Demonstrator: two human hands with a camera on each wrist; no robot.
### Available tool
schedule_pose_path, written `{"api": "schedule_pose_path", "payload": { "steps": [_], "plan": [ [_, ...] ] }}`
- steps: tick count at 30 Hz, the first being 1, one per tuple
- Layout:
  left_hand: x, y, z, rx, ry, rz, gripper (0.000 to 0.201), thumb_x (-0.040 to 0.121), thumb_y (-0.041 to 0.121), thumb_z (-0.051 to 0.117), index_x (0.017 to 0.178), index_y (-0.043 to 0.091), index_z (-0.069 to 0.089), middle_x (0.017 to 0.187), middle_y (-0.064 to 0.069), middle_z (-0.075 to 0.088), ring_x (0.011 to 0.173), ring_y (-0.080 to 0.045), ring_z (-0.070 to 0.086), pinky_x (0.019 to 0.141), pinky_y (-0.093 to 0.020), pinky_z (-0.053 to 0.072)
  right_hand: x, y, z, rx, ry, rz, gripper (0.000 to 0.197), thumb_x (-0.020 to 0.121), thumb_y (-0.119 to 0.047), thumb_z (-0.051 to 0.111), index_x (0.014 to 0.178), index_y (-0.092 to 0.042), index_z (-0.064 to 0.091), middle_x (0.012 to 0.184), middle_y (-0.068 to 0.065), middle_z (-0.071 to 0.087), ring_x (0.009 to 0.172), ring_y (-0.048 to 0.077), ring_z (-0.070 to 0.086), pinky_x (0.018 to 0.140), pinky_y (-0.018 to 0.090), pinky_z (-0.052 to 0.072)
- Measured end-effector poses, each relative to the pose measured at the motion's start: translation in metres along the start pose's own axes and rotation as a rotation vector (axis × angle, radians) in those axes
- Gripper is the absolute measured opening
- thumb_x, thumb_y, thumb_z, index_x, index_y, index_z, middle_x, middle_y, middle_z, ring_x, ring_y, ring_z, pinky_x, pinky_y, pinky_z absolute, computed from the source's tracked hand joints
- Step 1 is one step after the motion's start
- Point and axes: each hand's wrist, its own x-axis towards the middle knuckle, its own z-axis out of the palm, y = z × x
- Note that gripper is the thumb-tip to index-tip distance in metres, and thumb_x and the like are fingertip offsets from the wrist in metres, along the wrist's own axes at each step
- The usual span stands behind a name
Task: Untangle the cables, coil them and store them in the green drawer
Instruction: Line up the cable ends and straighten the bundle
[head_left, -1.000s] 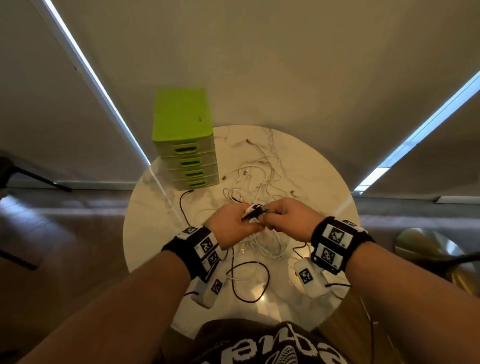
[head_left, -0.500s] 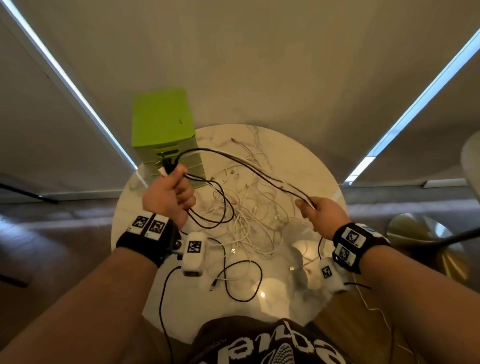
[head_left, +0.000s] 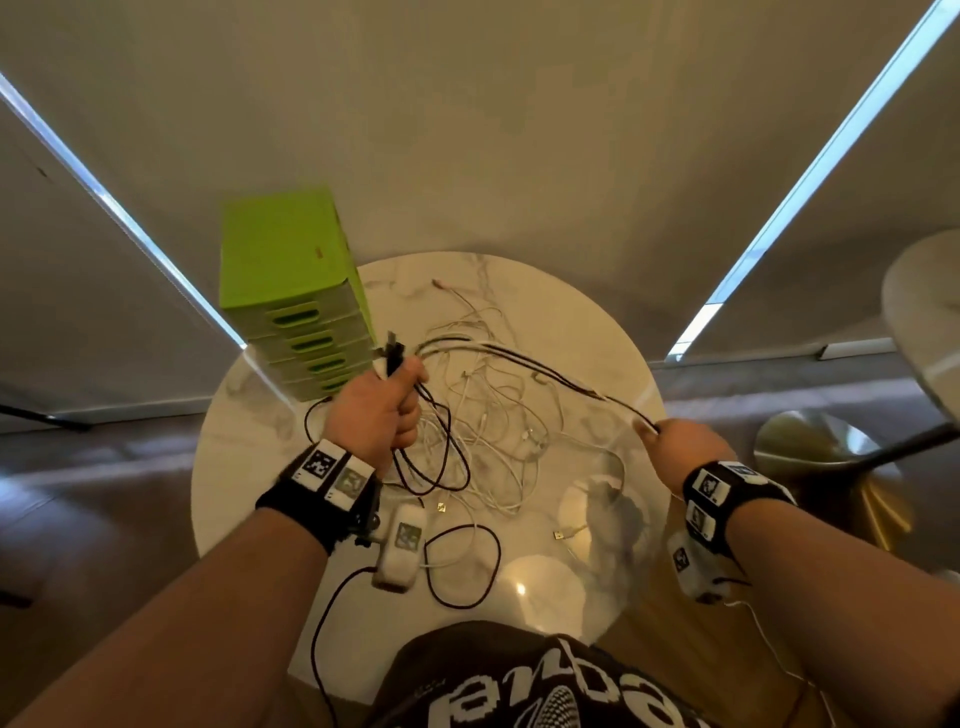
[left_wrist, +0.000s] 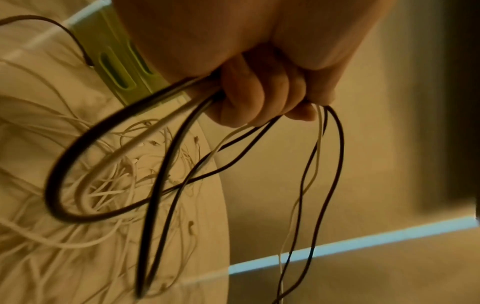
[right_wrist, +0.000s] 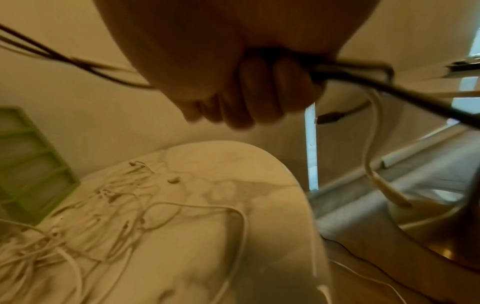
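Observation:
My left hand (head_left: 382, 410) grips a bundle of black and white cables (head_left: 436, 452) in a fist, plug ends sticking up above the thumb and loops hanging below (left_wrist: 166, 164). From there the black and white strands (head_left: 540, 371) stretch across to my right hand (head_left: 675, 447), which grips them in a fist; their ends trail past its fingers (right_wrist: 374, 156). A tangle of white cables (head_left: 498, 431) lies on the round marble table (head_left: 587, 332). The green drawer unit (head_left: 296, 291) stands at the table's back left, all drawers closed.
A loose black cable loop (head_left: 462, 566) lies near the table's front edge. A gold stool base (head_left: 831, 467) stands on the floor to the right. Blinds with bright window gaps fill the wall behind.
My hands, together over the table's middle a second ago, have drawn apart: the left rose toward the drawers with the bundle, the right slid out to the right along the stretched strands.

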Motion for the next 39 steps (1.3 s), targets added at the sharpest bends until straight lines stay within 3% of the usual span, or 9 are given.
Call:
{"api": "schedule_pose_path", "payload": {
  "steps": [4,9,14,19,23,29,32,36,39],
  "plan": [
    [-0.001,-0.024,0.035,0.530,-0.076,0.014,0.033,0.096,0.045,0.063,0.072,0.022,0.064,0.051,0.006,0.047,0.046,-0.018,0.040,0.049,-0.028,0.032,0.005,0.021,0.018,-0.091,-0.249,-0.017,0.045,0.095,-0.039,0.061,0.132,-0.013,0.058,0.130,0.012,0.065,0.112,0.029,0.063,0.096,0.037,0.052],
    [-0.005,-0.039,0.095,1.014,-0.278,0.077,0.032,0.097,0.044,0.063,0.074,0.023,0.066,0.069,0.002,0.066,0.066,-0.011,0.060,0.061,-0.025,0.043,-0.006,0.007,0.000,0.540,-0.032,-0.480,0.118,0.063,-0.042,0.094,0.157,-0.040,0.022,0.143,-0.016,0.041,0.130,0.003,0.041,0.107,0.026,0.035],
    [0.004,-0.050,0.148,1.084,-0.350,0.084,0.034,0.097,0.041,0.062,0.076,0.015,0.065,0.070,-0.004,0.060,0.065,-0.018,0.053,0.060,-0.035,0.036,-0.002,-0.001,-0.023,0.451,-0.147,-0.635,0.014,0.093,-0.040,0.070,0.096,-0.027,0.072,0.085,-0.004,0.072,0.080,0.012,0.067,0.081,0.040,0.055],
    [0.011,-0.062,0.179,1.182,-0.318,0.074,0.036,0.097,0.045,0.061,0.070,0.021,0.057,0.065,0.000,0.055,0.061,-0.016,0.050,0.055,-0.033,0.031,0.019,0.042,-0.028,0.411,-0.305,-0.573,0.054,0.092,-0.066,0.054,0.076,-0.017,0.067,0.069,0.006,0.061,0.064,0.022,0.057,0.066,0.036,0.048],
    [0.026,-0.061,0.185,1.090,-0.056,0.051,0.033,0.098,0.044,0.060,0.071,0.025,0.056,0.068,0.002,0.058,0.065,-0.015,0.054,0.054,-0.031,0.033,0.033,0.066,-0.031,0.846,-0.604,-0.391,0.066,0.098,-0.071,0.035,0.069,-0.017,0.059,0.059,0.000,0.037,0.051,0.016,0.030,0.052,0.029,0.028],
    [0.024,-0.066,0.186,0.956,-0.090,-0.025,0.020,0.096,0.036,0.066,0.088,0.019,0.074,0.050,0.011,0.055,0.043,0.003,0.050,0.045,-0.017,0.030,0.048,0.087,-0.015,0.451,-0.038,-0.521,0.035,0.105,-0.046,0.040,0.087,-0.025,0.061,0.081,-0.006,0.062,0.075,0.011,0.057,0.071,0.033,0.046],
    [0.022,-0.075,0.186,0.711,-0.038,-0.120,0.017,0.100,0.032,0.061,0.102,0.020,0.073,0.042,0.012,0.047,0.038,-0.002,0.043,0.046,-0.024,0.032,0.061,0.106,0.008,0.316,-0.075,-0.455,0.031,0.105,-0.045,0.038,0.086,-0.030,0.058,0.084,-0.007,0.063,0.080,0.014,0.060,0.075,0.037,0.052],
    [0.021,-0.073,0.176,0.155,0.111,-0.232,0.034,0.105,0.023,0.048,0.072,0.017,0.046,0.050,0.004,0.027,0.039,-0.011,0.020,0.042,-0.018,0.019,0.077,0.115,0.022,-0.055,-0.298,-0.388,0.028,0.094,-0.042,0.045,0.106,-0.029,0.068,0.107,0.000,0.071,0.097,0.022,0.066,0.090,0.038,0.055],
    [0.016,-0.061,0.179,-0.025,0.037,-0.242,0.034,0.097,0.014,0.042,0.066,0.023,0.031,0.050,0.005,0.021,0.038,-0.009,0.014,0.041,-0.017,0.012,0.068,0.081,0.001,0.237,-0.254,-0.460,0.038,0.099,-0.030,0.050,0.136,-0.029,0.059,0.134,0.000,0.063,0.117,0.018,0.061,0.102,0.033,0.048]
  ]
}}
